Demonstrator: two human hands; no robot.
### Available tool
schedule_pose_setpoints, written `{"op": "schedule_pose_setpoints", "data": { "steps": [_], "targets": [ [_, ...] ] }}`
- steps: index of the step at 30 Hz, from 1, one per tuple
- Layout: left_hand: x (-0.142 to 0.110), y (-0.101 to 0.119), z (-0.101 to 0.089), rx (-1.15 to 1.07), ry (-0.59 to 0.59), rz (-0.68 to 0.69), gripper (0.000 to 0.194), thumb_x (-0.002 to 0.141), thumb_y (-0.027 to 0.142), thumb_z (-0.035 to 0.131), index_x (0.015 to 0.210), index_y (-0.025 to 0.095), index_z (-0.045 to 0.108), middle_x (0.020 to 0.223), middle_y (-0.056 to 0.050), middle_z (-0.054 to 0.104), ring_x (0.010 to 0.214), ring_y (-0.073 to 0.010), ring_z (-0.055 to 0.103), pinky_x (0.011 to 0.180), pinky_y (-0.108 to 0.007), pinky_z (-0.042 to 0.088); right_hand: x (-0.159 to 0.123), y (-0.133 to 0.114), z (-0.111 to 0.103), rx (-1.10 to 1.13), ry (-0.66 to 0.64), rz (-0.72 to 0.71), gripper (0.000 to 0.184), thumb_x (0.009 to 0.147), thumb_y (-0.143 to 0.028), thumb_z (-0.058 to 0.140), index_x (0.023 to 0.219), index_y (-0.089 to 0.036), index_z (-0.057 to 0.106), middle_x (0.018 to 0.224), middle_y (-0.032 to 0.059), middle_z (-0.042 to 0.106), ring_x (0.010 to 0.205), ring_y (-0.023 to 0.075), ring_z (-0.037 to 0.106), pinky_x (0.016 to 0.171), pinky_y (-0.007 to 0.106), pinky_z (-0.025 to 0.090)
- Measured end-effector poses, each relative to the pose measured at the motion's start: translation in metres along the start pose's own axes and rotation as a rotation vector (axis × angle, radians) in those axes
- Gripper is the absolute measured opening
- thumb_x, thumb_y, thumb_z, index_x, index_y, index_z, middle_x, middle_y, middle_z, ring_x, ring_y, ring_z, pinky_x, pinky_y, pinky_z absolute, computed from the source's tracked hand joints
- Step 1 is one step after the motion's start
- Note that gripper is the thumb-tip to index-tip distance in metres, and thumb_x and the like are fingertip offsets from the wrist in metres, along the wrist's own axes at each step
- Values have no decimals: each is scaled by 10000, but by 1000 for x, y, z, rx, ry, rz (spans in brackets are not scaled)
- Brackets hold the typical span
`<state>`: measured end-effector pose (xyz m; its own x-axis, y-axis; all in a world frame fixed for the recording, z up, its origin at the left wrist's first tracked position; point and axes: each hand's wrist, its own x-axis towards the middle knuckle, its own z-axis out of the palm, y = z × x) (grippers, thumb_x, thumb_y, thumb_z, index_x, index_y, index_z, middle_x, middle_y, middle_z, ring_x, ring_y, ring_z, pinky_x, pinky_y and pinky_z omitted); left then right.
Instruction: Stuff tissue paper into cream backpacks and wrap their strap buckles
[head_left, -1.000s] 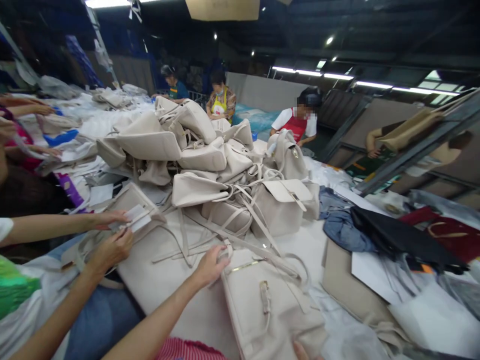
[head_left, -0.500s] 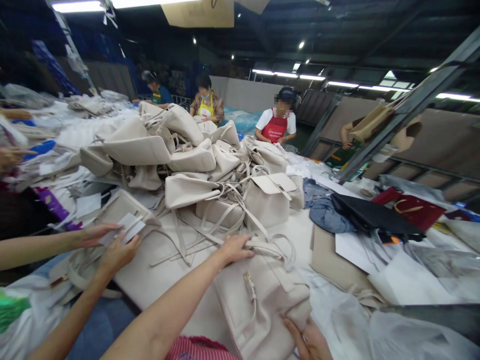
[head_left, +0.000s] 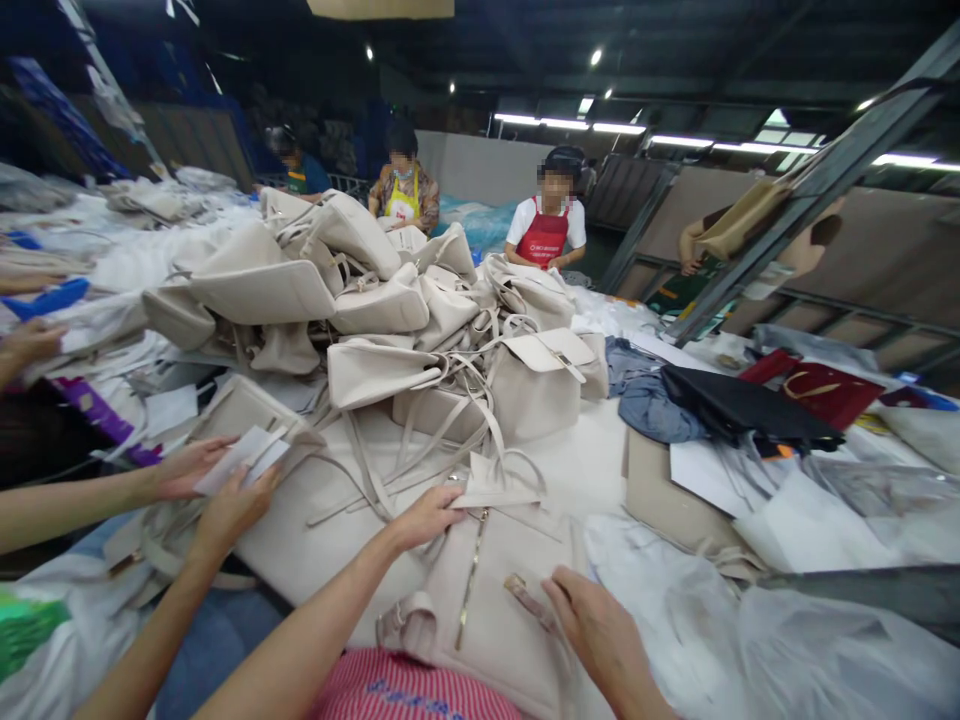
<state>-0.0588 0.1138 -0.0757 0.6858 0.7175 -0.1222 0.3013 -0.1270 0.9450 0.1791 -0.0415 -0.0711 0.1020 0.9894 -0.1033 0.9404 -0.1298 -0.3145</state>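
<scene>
Head view: at left, co-worker's hands (head_left: pixel 236 508) held white card (head_left: pixel 240 455). Left hand (head_left: pixel 427 517), fingers closed on top edge of bag (head_left: pixel 517 545), which lay at near side of table (head_left: pixel 596 445). Right hand (head_left: pixel 600 630) at bag's right, fingers narrow beside buckle strap (head_left: pixel 531 605); whether gripping, could not tell. Step looked like straightening bag; next move seemed to call for steady left hold. Half second earlier, bag sagged, zip (head_left: pixel 471 580) hidden; then flatter, zip showing.

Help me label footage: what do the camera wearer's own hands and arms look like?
The left hand and right hand are ungloved, and no sleeves or watches show on the forearms. A striped red garment with blue markings shows below.
</scene>
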Motion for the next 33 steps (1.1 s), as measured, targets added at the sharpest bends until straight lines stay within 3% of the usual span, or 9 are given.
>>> {"op": "schedule_pose_setpoints", "data": {
  "steps": [4,8,13,18,21,24,27,30,33],
  "targets": [
    [-8,0,0,-57,-9,26,221,719,145,508,883,167,655,902,-15,652,902,-205,556,835,-278,424,37,-61,-2,317,123,-319,300,863,-166,423,1111,-213,585,949,55,667,871,169,640,764,257,487],
    [-11,3,-5,-81,-28,41,129,714,148,529,802,161,621,762,4,597,774,-173,536,740,-255,436,60,-87,8,284,203,-383,260,851,-123,453,1051,-209,595,942,50,631,857,169,620,734,245,486],
    [-7,2,-17,-72,-91,11,65,699,139,525,748,148,566,638,42,476,591,-109,461,543,-198,387,66,-87,18,241,221,-421,143,893,-181,439,890,-207,580,851,41,580,751,167,598,656,246,459],
    [10,3,-24,44,-90,-30,62,679,94,529,693,153,543,622,46,460,596,-108,455,567,-207,389,81,-81,30,226,252,-435,147,860,-122,416,861,-193,544,843,57,593,692,172,581,589,252,417],
    [11,9,-19,144,11,-66,136,667,66,524,761,156,565,728,8,532,747,-164,517,723,-272,431,95,-77,33,242,225,-465,161,821,-79,438,804,-208,532,756,23,602,637,164,571,566,248,400],
    [1,26,-6,320,220,-56,344,693,26,458,994,161,559,985,-63,570,1017,-226,497,935,-364,370,102,-73,31,263,189,-495,172,791,-54,464,795,-215,524,728,4,608,659,162,579,588,242,409],
    [-11,46,11,616,377,1,378,746,27,402,1072,165,536,1063,-96,559,1073,-230,488,957,-367,368,101,-72,28,252,156,-514,178,797,-54,465,810,-218,531,770,9,622,700,164,584,599,241,413],
    [-13,51,24,792,247,-113,230,839,109,376,942,165,574,955,-104,595,936,-239,563,833,-349,437,100,-72,28,225,143,-505,174,827,-78,455,875,-217,548,837,21,637,758,166,592,613,238,420],
    [-2,44,30,829,131,-286,257,859,103,348,898,158,596,935,-129,627,886,-253,604,788,-353,442,103,-71,30,206,145,-488,168,852,-97,453,890,-217,565,865,24,647,797,166,600,622,235,428]
  ]
}}
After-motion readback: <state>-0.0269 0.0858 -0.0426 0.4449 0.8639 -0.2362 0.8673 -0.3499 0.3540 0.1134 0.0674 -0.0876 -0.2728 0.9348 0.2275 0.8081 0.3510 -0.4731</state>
